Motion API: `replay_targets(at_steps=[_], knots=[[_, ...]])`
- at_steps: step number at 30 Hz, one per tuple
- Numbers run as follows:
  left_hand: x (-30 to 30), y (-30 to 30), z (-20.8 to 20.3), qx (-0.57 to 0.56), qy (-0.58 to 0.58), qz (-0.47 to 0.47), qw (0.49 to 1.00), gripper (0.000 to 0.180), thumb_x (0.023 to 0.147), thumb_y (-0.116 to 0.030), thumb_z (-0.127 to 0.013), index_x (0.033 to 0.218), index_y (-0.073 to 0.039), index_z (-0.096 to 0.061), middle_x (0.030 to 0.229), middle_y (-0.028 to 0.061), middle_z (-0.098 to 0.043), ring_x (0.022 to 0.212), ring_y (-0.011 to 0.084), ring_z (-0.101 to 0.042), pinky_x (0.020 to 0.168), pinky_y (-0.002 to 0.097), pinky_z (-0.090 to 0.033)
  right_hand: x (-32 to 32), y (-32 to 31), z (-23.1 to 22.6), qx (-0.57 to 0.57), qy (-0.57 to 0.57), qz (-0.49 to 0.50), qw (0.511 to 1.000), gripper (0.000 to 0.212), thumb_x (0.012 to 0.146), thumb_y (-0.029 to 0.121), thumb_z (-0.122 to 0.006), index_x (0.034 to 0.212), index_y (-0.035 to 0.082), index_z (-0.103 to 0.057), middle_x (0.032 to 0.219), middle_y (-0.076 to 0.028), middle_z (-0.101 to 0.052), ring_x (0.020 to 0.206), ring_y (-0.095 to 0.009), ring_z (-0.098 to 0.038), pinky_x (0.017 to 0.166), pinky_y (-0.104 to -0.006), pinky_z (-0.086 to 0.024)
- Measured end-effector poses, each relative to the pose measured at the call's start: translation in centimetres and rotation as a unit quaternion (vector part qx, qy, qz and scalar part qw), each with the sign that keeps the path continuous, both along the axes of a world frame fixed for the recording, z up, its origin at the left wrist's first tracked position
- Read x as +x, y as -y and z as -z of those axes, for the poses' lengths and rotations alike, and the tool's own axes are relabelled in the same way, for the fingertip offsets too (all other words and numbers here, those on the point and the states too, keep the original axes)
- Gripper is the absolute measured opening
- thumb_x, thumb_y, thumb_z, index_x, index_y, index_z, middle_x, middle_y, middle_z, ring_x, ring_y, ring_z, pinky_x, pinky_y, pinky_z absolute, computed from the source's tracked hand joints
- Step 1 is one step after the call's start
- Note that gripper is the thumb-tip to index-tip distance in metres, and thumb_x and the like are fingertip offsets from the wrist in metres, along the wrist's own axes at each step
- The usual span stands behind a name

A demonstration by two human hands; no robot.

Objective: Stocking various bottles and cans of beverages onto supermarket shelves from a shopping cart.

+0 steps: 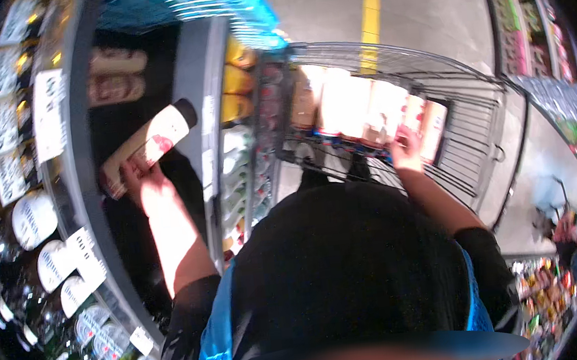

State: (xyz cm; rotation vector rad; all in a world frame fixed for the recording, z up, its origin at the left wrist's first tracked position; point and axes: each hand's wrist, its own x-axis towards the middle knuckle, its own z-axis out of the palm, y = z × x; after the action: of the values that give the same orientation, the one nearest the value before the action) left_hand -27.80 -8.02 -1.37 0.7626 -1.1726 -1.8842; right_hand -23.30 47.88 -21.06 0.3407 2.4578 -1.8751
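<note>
My left hand (146, 184) is closed around a cream-coloured bottle (156, 143) with a dark cap and a red print. The bottle is tilted over a dark shelf bay (123, 227), its capped end up and to the right. In the shopping cart, my right hand (407, 149) grips a similar cream-coloured bottle (413, 114) at the right part of a row. Several more cream containers (344, 109) stand beside it, washed out by glare. Farther back in the bay lie two more cream bottles (116, 87).
The wire cart (470, 155) stands in front of me. Left of the bay are shelves with green bottles (46, 328) and price tags (49, 113). Yellow packs (237, 81) line the shelf to its right. A blue basket (216, 6) hangs at the top. Stocked displays (524, 25) stand across the aisle.
</note>
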Motion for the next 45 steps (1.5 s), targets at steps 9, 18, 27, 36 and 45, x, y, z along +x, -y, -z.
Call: replay_targets(at_steps=[9, 18, 27, 36, 45], knots=[[1.2, -19.2, -0.4, -0.152, 0.075, 0.322, 0.931, 0.034, 0.100, -0.016, -0.058, 0.131, -0.004, -0.056, 0.126, 0.0140, -0.063, 0.121, 0.0243, -0.060, 0.105, 0.0422, -0.048, -4.3, 7.8, -11.9, -0.555, 0.358, -0.266, 0.702, 0.043, 0.106, 0.031, -0.049, 0.135, -0.001, -0.054, 0.127, -0.020, -0.064, 0.112, -0.032, -0.066, 0.098, -0.0443, -0.055], [-4.8, -30.6, 3.0, -0.644, -0.156, 0.591, 0.461, 0.064, 0.071, -0.021, -0.082, 0.129, -0.009, -0.059, 0.141, 0.0168, -0.054, 0.130, 0.0390, -0.052, 0.112, 0.0507, -0.041, -4.3, 4.8, -10.7, -0.712, 0.248, -0.098, 0.650, 0.044, 0.106, 0.031, -0.047, 0.139, 0.001, -0.047, 0.123, -0.012, -0.064, 0.107, -0.021, -0.067, 0.093, -0.0374, -0.056], [-5.5, -18.6, 1.1, -0.705, 0.237, 0.470, 0.475, 0.084, 0.072, -0.020, -0.084, 0.146, -0.004, -0.048, 0.153, 0.0215, -0.043, 0.144, 0.0429, -0.035, 0.122, 0.0519, -0.027, -4.2, -10.8, -3.1, -0.218, 0.212, 0.215, 0.928, 0.058, 0.090, 0.009, -0.070, 0.139, 0.001, -0.041, 0.118, -0.018, -0.065, 0.102, -0.032, -0.069, 0.085, -0.0484, -0.060], [0.9, -5.3, 1.5, -0.781, 0.303, 0.299, 0.457, 0.082, 0.076, -0.025, -0.078, 0.146, 0.001, -0.044, 0.150, 0.0272, -0.042, 0.144, 0.0483, -0.033, 0.119, 0.0562, -0.028, -2.3, -16.1, -0.7, 0.406, 0.215, 0.124, 0.879, 0.098, 0.070, 0.028, -0.084, 0.149, 0.002, -0.032, 0.128, -0.024, -0.061, 0.117, -0.041, -0.061, 0.103, -0.0437, -0.048], [3.9, -5.0, 5.0, -0.748, 0.322, 0.328, 0.479, 0.094, 0.076, -0.028, -0.079, 0.152, 0.003, -0.034, 0.154, 0.0297, -0.036, 0.146, 0.0487, -0.028, 0.121, 0.0559, -0.023, -2.0, -15.4, 0.4, 0.439, 0.301, 0.168, 0.830, 0.102, 0.072, 0.032, -0.086, 0.152, 0.004, -0.031, 0.133, -0.025, -0.056, 0.126, -0.041, -0.053, 0.108, -0.0459, -0.043]])
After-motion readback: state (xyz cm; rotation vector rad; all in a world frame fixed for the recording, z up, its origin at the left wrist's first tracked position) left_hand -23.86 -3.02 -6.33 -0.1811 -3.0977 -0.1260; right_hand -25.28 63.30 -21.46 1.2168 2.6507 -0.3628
